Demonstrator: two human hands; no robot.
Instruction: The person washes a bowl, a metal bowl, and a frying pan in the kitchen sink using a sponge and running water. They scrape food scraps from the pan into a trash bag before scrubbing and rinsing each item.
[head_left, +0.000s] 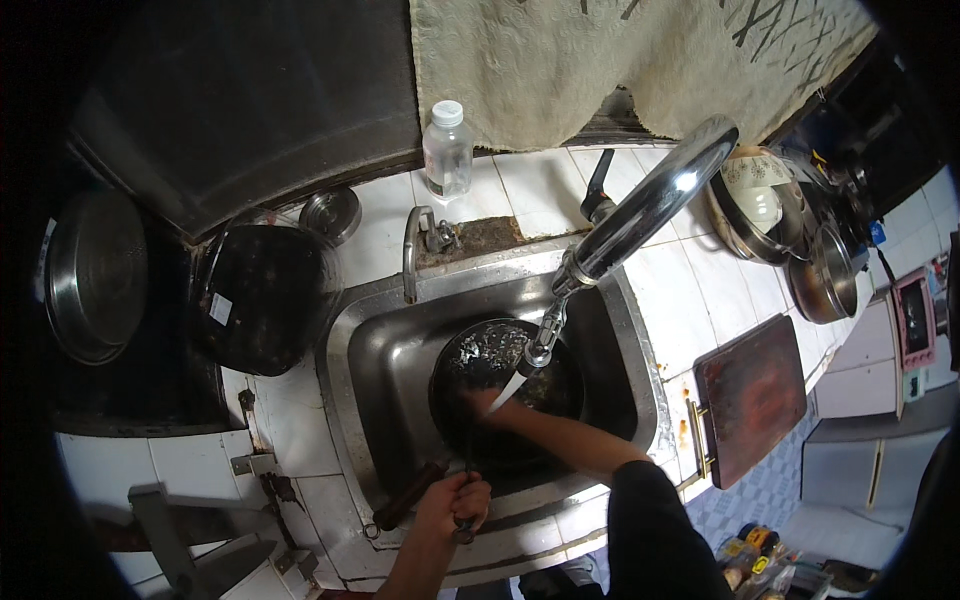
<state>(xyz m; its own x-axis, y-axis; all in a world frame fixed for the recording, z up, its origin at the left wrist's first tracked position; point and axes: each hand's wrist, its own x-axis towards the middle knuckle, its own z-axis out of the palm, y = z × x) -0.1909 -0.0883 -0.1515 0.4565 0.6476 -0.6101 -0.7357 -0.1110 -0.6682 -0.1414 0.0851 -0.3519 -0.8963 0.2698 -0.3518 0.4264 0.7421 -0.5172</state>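
A dark round pan (559, 382) sits in the stainless steel sink (375, 375), with water and pale suds or glints on its inner surface. My right hand (487, 405) is down inside the pan under the water stream (510, 391). It is blurred, and whether its fingers hold anything is hidden. At the sink's front edge, my left hand (459, 499) is closed around a slim dark handle (465, 531), whose shaft runs up towards the pan. Just left of that hand, a brown handle (411, 495) with a metal end ring slants over the sink rim.
A chrome faucet (645, 202) arches over the sink; a smaller tap (420, 247) stands behind. Left are a black lidded pan (262, 300) and cleavers (169, 540). A clear bottle (448, 161) stands at the back. Right are stacked bowls (757, 202) and a cutting board (754, 405).
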